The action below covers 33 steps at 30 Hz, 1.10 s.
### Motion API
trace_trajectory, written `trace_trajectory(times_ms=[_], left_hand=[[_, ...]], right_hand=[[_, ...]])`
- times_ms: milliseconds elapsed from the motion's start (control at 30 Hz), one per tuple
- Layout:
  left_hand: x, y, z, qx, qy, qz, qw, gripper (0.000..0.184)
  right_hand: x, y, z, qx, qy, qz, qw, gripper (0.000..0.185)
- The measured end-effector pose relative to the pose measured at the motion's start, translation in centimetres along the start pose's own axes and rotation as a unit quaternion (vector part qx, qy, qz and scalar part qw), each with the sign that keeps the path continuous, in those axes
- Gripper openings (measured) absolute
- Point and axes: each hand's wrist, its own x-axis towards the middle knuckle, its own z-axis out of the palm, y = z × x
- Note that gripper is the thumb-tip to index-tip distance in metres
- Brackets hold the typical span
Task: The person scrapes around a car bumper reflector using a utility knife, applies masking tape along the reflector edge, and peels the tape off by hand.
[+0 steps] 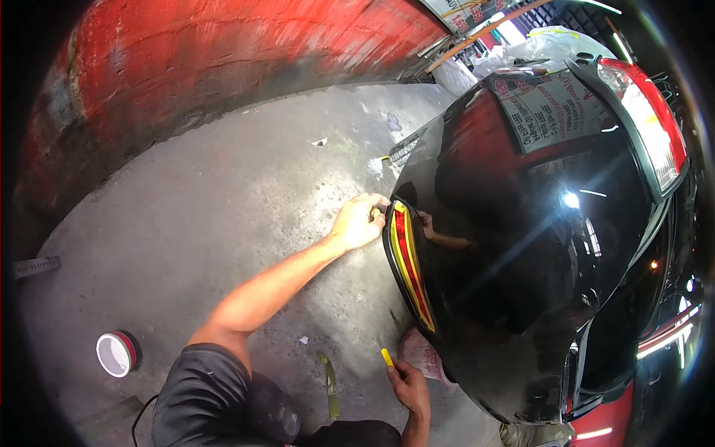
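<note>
My left hand (359, 222) reaches to the edge of a glossy black car bumper (491, 276), fingers curled at the top end of a red reflector (412, 257). Yellow tape (402, 249) borders the reflector on its sides. Something small and yellowish shows between my left fingers, too small to make out. Lower down, my right hand (410, 389) grips a yellow utility knife (386, 356), its thin blade pointing up and away from me. The knife is apart from the bumper.
A red and grey wall (223, 59) curves behind the concrete floor (186, 223). On the floor lie a white-and-red roll (115, 354) and a yellow-green strip (330, 387). A pinkish rounded object (422, 354) sits under the bumper. The tail light (655, 127) is at upper right.
</note>
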Motion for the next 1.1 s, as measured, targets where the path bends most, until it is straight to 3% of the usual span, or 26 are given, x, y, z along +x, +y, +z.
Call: trace_trajectory(times_ms=[67, 133, 200, 333, 433, 500, 633, 700, 800, 867, 967, 1033, 1100], left_hand=[[0.4, -1.9, 1.6, 0.063, 0.048, 0.15, 0.986, 0.025], [0.5, -2.2, 2.6, 0.029, 0.028, 0.129, 0.991, 0.026], [0.6, -2.4, 3.6, -0.045, 0.073, 0.071, 0.994, 0.026], [0.1, -2.9, 4.7, -0.068, 0.102, 0.07, 0.99, 0.024], [0.1, -3.6, 4.8, -0.017, 0.117, 0.116, 0.986, 0.021], [0.3, -3.8, 4.7, 0.023, 0.12, 0.167, 0.978, 0.019], [0.1, -3.2, 4.6, 0.042, 0.105, 0.161, 0.98, 0.017], [0.1, -2.9, 4.5, 0.033, 0.095, 0.152, 0.983, 0.014], [0.2, -2.9, 4.2, 0.044, 0.087, 0.169, 0.981, 0.01], [0.2, -3.3, 4.4, 0.06, 0.071, 0.159, 0.983, 0.013], [0.3, -4.1, 5.4, 0.078, 0.12, 0.2, 0.969, 0.018], [-0.2, -3.2, 5.2, 0.053, 0.111, 0.177, 0.976, 0.03], [-0.7, -2.2, 4.9, 0.042, 0.129, 0.166, 0.977, 0.031]], right_hand=[[0.1, 0.2, 0.1, 0.0, 0.009, -0.009, 1.0, 0.032], [0.1, 0.1, 0.2, 0.001, 0.018, -0.017, 1.0, 0.031], [0.0, -0.1, 0.2, -0.009, 0.016, -0.003, 1.0, 0.03], [0.0, 0.2, 0.2, -0.006, 0.016, 0.001, 1.0, 0.032], [0.2, 0.2, 0.3, 0.025, 0.023, -0.018, 0.999, 0.033], [0.3, 0.4, 0.2, -0.004, 0.018, 0.023, 1.0, 0.036], [0.2, -0.6, 0.2, 0.025, 0.013, 0.028, 0.999, 0.035], [0.2, -1.0, 0.2, 0.008, 0.021, -0.035, 0.999, 0.032], [0.3, -1.1, 0.2, 0.027, 0.012, -0.004, 1.0, 0.032], [0.2, -1.7, 0.1, 0.028, 0.01, 0.009, 1.0, 0.033], [0.4, -1.0, 0.1, 0.023, 0.009, 0.035, 0.999, 0.037], [0.3, -1.2, 0.0, 0.017, 0.009, 0.051, 0.998, 0.039], [0.2, -1.7, -0.2, -0.003, 0.0, 0.054, 0.999, 0.04]])
